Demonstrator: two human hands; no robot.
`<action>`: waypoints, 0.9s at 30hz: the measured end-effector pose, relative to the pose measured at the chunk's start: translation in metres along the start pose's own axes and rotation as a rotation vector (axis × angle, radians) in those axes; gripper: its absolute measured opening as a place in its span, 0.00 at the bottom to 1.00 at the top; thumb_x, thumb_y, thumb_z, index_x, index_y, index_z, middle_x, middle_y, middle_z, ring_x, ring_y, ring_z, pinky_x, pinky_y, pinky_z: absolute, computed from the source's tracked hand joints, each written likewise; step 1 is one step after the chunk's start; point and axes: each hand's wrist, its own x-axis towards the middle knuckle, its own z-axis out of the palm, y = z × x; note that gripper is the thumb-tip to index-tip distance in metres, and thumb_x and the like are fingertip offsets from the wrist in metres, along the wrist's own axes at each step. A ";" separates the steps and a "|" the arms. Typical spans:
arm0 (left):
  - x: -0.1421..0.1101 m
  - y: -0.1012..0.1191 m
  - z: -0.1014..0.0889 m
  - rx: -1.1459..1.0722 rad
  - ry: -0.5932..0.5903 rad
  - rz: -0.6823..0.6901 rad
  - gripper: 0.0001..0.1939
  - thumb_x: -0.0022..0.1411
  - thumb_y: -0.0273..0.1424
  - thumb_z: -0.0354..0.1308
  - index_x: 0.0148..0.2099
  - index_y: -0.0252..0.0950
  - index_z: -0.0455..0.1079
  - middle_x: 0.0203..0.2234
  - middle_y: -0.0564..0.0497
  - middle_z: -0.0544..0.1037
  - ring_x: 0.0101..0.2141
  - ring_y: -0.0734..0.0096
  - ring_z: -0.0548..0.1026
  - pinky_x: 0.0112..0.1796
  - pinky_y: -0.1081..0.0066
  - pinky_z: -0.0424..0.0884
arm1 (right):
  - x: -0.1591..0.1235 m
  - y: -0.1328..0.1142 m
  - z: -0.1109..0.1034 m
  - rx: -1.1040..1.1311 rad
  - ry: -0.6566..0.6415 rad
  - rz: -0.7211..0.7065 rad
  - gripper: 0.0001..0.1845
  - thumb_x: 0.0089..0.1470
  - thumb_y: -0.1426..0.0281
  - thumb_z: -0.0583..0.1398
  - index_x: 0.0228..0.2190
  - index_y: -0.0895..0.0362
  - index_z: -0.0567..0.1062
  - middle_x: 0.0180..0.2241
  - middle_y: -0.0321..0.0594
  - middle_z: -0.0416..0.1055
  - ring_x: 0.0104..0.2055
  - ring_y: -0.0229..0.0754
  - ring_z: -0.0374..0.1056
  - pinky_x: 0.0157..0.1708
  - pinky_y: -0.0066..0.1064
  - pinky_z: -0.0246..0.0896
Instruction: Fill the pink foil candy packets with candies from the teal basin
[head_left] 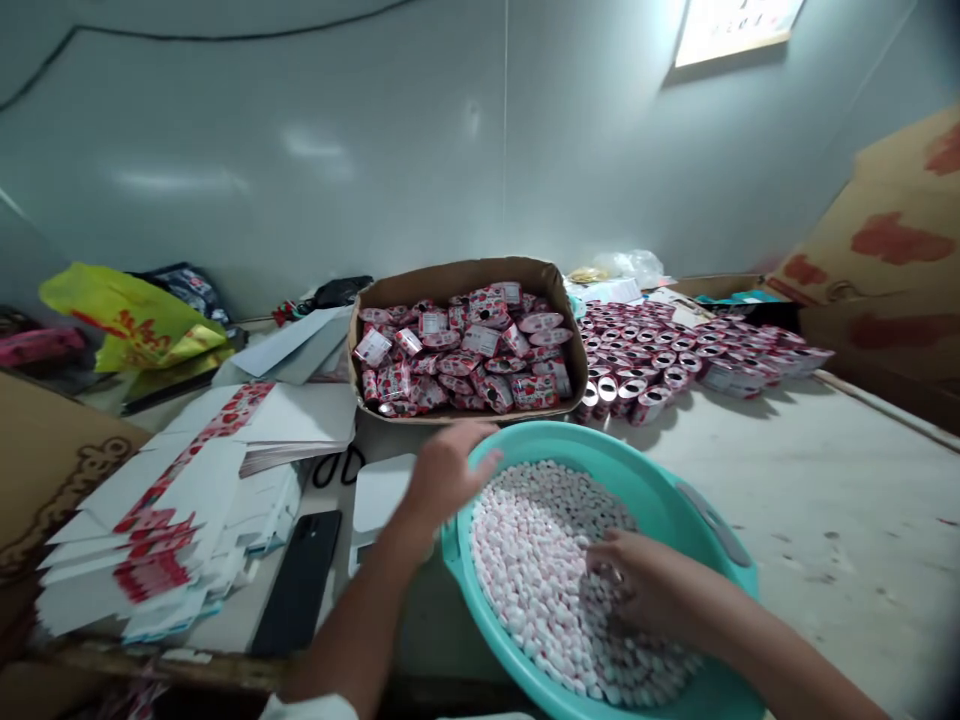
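Note:
A turquoise plastic basin (559,435) stands in front of me, filled with small white and pinkish candies (525,560). My right hand (622,580) reaches into it from the right, its fingers curled in among the candies; the fingertips are partly hidden. Over the basin's left rim is my left hand (454,470), thumb and fingers apart, with nothing in it. Left of that hand lies a flat white device (381,490), partly covered by my forearm. Just behind the basin, a cardboard box (469,270) holds many small red and pink printed packets (480,340).
Many upright open-topped packets (660,345) crowd the table at the back right. Flat white-and-red cartons (187,470) lie stacked on the left, near a black phone (298,580) and black-handled scissors (337,467). Cardboard boxes (885,240) stand at the far right.

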 end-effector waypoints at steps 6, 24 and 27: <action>0.081 -0.092 -0.063 0.433 0.081 -0.436 0.40 0.55 0.26 0.60 0.68 0.33 0.54 0.61 0.32 0.65 0.60 0.40 0.64 0.57 0.51 0.61 | -0.004 -0.007 -0.011 0.084 -0.021 -0.002 0.14 0.42 0.78 0.57 0.30 0.53 0.78 0.33 0.39 0.78 0.37 0.46 0.73 0.37 0.33 0.64; 0.028 -0.029 -0.030 -0.271 0.425 -0.321 0.24 0.48 0.39 0.63 0.47 0.36 0.65 0.37 0.48 0.76 0.36 0.63 0.75 0.38 0.67 0.72 | -0.010 -0.022 -0.021 0.034 -0.184 -0.067 0.69 0.25 0.59 0.76 0.67 0.48 0.56 0.72 0.53 0.37 0.71 0.69 0.37 0.64 0.57 0.49; 0.008 -0.002 0.014 -0.742 0.197 -0.253 0.30 0.43 0.34 0.62 0.50 0.38 0.58 0.35 0.52 0.73 0.33 0.68 0.75 0.34 0.71 0.72 | 0.005 -0.026 -0.030 -0.036 -0.190 -0.063 0.73 0.15 0.57 0.78 0.66 0.48 0.61 0.72 0.53 0.37 0.69 0.78 0.37 0.63 0.62 0.46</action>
